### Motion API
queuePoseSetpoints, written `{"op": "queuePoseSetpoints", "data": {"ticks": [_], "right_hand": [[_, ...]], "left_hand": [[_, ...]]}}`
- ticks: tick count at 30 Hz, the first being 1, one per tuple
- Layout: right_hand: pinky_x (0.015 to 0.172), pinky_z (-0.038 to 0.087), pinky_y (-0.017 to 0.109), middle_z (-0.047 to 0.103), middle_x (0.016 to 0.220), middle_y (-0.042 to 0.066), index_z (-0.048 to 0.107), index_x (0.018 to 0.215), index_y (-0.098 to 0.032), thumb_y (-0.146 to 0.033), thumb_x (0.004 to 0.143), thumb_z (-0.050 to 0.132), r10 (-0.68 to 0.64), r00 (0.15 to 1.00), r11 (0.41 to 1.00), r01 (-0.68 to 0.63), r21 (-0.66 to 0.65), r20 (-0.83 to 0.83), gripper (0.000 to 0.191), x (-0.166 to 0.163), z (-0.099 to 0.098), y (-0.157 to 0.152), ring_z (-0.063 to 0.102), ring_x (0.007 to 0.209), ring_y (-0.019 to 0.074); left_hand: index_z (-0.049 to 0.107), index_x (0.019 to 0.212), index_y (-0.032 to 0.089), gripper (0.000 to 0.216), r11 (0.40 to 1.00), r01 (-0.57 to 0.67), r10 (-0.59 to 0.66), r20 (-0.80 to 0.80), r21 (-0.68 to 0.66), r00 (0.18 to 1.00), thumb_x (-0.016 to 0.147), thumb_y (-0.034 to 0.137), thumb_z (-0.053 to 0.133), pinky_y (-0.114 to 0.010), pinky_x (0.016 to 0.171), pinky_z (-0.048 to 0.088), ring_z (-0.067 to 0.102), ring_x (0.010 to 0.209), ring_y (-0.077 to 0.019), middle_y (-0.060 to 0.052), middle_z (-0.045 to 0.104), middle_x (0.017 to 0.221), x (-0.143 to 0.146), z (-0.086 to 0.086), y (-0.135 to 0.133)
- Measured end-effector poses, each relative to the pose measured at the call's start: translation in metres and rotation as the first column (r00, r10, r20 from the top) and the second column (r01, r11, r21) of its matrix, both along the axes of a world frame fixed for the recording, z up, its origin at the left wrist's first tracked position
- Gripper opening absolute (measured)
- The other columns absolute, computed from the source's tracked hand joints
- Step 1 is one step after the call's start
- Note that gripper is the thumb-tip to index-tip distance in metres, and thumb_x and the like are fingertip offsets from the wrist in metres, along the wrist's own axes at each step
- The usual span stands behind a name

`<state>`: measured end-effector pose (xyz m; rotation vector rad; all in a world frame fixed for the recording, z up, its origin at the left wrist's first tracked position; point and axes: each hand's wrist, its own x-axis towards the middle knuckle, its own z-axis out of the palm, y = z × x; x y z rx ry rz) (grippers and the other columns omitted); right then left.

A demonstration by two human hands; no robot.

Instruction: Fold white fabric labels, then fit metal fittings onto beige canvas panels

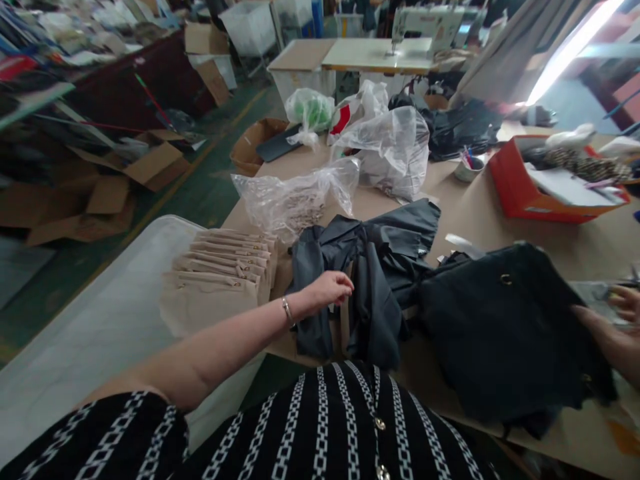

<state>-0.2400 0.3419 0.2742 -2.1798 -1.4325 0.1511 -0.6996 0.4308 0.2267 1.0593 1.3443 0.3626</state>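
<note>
My left hand (327, 291) is closed, fingertips pressed together, over a heap of dark grey fabric pieces (385, 307). What the fingers pinch, if anything, is too small to tell. A narrow beige strip (346, 320) runs through the heap just below them. At the right edge, my right hand (613, 330) has curled fingers around something I cannot make out, close to a blurred shiny item. Beside it lies a dark fabric panel or bag piece (505, 333) with a metal ring. To the left sits an overlapping stack of beige fabric pouches (220, 273).
Clear plastic bags (390, 150) stand behind the fabric on the brown table (460, 213). A red-orange box (535, 193) of odds and ends and a small cup (469, 168) are at the right. Open cartons (100, 200) lie on the floor; a sewing machine (425, 27) stands beyond.
</note>
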Motion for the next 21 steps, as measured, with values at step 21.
{"op": "queuePoseSetpoints", "data": {"ticks": [21], "right_hand": [[0.109,0.021,0.048,0.053,0.132,0.009,0.054,0.125,-0.019,-0.009,0.084,0.048,0.956,0.206,0.262,-0.918,-0.296,0.209,0.043,-0.267,0.014,0.087,0.038,0.128,0.0288]], "left_hand": [[0.065,0.083,0.016,0.011,0.819,0.413,-0.305,-0.307,0.399,0.901,0.077,0.013,0.056,-0.029,0.079,0.045,0.059,0.084,-0.0189,-0.005,0.066,0.087,0.02,0.03,-0.019]]}}
